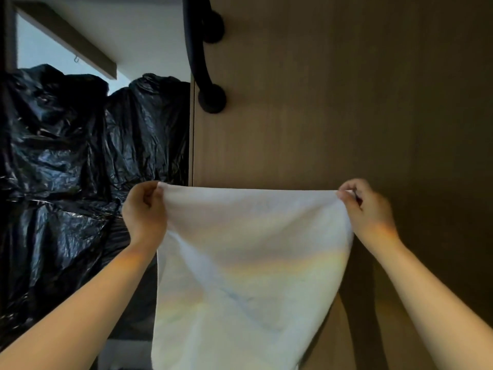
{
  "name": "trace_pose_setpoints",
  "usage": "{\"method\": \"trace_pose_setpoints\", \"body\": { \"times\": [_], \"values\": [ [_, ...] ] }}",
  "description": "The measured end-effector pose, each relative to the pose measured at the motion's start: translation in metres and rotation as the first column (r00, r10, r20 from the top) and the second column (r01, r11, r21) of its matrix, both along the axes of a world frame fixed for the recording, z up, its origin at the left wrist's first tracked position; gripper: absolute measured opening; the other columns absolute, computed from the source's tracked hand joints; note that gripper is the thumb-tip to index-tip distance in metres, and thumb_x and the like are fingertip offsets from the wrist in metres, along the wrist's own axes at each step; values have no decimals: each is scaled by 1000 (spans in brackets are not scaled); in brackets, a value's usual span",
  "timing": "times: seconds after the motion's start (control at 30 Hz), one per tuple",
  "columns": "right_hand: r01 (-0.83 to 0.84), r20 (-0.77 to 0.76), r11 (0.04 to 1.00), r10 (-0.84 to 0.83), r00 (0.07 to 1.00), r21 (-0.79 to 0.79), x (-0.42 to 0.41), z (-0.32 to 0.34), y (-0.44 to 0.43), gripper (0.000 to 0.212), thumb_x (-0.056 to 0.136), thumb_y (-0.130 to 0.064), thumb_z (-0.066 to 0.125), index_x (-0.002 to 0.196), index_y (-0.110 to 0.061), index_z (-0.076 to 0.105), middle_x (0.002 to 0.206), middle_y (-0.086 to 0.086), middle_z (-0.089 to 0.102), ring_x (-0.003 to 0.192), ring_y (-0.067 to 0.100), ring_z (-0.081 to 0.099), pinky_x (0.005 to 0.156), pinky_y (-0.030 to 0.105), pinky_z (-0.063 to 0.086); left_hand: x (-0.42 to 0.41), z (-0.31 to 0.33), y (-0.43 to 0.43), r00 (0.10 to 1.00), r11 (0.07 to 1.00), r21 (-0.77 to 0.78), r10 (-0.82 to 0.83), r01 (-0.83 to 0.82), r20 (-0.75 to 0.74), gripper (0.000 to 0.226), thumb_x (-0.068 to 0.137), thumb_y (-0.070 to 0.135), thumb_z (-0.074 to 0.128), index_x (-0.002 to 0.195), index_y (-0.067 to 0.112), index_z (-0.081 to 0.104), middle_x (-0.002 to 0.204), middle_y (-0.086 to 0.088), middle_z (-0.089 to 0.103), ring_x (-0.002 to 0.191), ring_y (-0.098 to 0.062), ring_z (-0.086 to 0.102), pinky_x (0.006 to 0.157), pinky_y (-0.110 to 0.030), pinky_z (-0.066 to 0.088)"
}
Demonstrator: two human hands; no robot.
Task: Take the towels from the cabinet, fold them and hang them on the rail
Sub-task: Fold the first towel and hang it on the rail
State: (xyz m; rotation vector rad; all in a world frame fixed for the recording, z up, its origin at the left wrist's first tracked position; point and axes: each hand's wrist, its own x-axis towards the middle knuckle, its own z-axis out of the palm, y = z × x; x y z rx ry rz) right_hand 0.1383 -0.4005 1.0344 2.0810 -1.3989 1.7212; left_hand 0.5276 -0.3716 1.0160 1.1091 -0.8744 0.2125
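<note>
From my head view I have both hands up in the lower half of the frame, with one white cloth towel [248,263] stretched between them. Left hand [145,209], centre-left: grip narrow, thumb and curled fingers pinching the towel's top left corner. Right hand [365,209], centre-right: same narrow grip, fingertips pinching the top right corner. Top edge of the towel runs taut and about level between the two pinches. The rest hangs down in the lower middle and leaves the frame at the bottom, so I can't see its lower edge. A soft diagonal crease runs from below the left hand toward the lower middle. Faint coloured bands of light lie across the cloth. Both forearms are bare and come in from the bottom corners. Behind the towel, filling centre and right, is a flat brown wood-grain cabinet door [346,102]; whether the towel touches it I cannot tell. Top centre, near the door's left edge, is a black curved bar handle [198,49] on two round mounts, well above the towel. Left of the door, crinkled glossy black plastic sheeting [66,156] fills the left side, and the left hand overlaps it in view. Upper left: a brown slanted wooden beam [66,36] against a pale surface, with a small metal hook [76,59] just under it.
</note>
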Motion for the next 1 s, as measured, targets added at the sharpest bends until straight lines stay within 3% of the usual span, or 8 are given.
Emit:
{"method": "trace_pose_setpoints", "body": {
  "times": [0.1,0.2,0.3,0.43,0.6,0.77,0.87,1.0],
  "values": [
    [44,-23,999,-44,999,11,3,-4,-2,16,100,-27,50,115,-25,53,104,4,64,96,27,61,74,30,39,2,-2,2,998,1000,5,10,-11,57,18,96,20,53,109,17,65,87,9,59,72,-3,52,62,-9,32],
    [102,-69,995,-102,992,-1,1,-7,-4,22,100,-28,50,118,-20,58,110,11,68,99,33,63,74,33,44,2,-2,3,995,1000,2,12,-12,103,17,96,20,53,108,17,65,86,10,59,70,4,50,62,-8,32],
    [135,-94,991,-133,987,21,-1,-14,-7,19,100,-32,50,110,-22,62,105,6,69,95,29,63,73,34,46,2,-6,4,997,1000,21,-1,0,80,15,95,19,55,106,19,65,84,10,60,70,1,52,60,-6,33],
    [131,-102,982,-118,988,136,2,-31,-14,10,98,-33,53,90,-32,60,91,-2,64,87,21,59,71,34,46,5,-28,8,997,999,44,-25,21,79,11,93,18,56,95,27,62,77,20,57,68,10,53,56,-1,34],
    [184,-268,923,-93,959,338,3,-75,-18,14,95,-36,56,81,-34,58,85,-12,61,82,11,58,67,36,50,4,-69,16,993,985,164,-66,50,98,12,92,20,59,94,31,63,79,20,59,72,5,55,62,-11,37],
    [255,-399,879,-82,913,403,18,-120,-6,16,90,-31,63,76,-33,57,75,-13,61,72,7,57,61,33,51,-15,-104,38,980,964,197,-191,179,46,13,90,20,62,94,30,67,78,14,67,72,-1,62,59,-7,43],
    [156,-394,895,23,919,417,41,-139,8,11,90,-32,66,83,-35,58,79,-16,61,75,3,57,62,25,50,-34,-115,52,959,934,264,-271,241,82,12,88,16,65,93,26,71,77,8,69,68,-8,62,63,-16,49],
    [-119,-217,878,243,945,464,81,-153,41,12,91,-35,65,87,-44,57,87,-26,58,82,-5,58,61,8,42,-65,-134,68,905,862,379,-408,338,122,6,83,18,73,88,21,74,77,7,70,70,-6,64,67,-18,52]
  ]
}}
